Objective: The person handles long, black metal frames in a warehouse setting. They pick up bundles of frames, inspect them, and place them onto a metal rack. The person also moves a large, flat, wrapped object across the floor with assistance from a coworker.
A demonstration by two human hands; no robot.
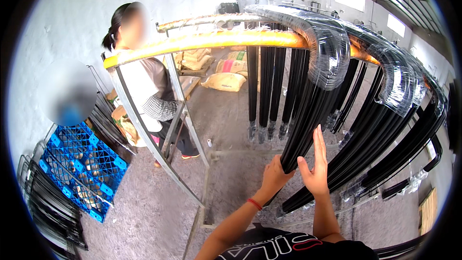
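Observation:
A thick bundle of long black strips (pixel 309 110) hangs over the rack's orange-topped rail (pixel 207 41). Clear film (pixel 329 58) wraps the bend at its top. Low on this bundle, my left hand (pixel 274 177) is closed round its left side, with a red band on the wrist. On the other side, my right hand (pixel 315 167) has its fingers stretched upward and its thumb apart, its palm turned toward the strips. Whether that palm touches them I cannot tell. More black strip bundles (pixel 356 156) hang close to the right of my right hand.
Metal legs (pixel 149 135) hold up the rack at the left. A person (pixel 147 86) stands beyond them. Blue pallets (pixel 86 168) lean at the far left, near loose black strips (pixel 45 207). Filled sacks (pixel 224 82) lie on the floor behind the rack.

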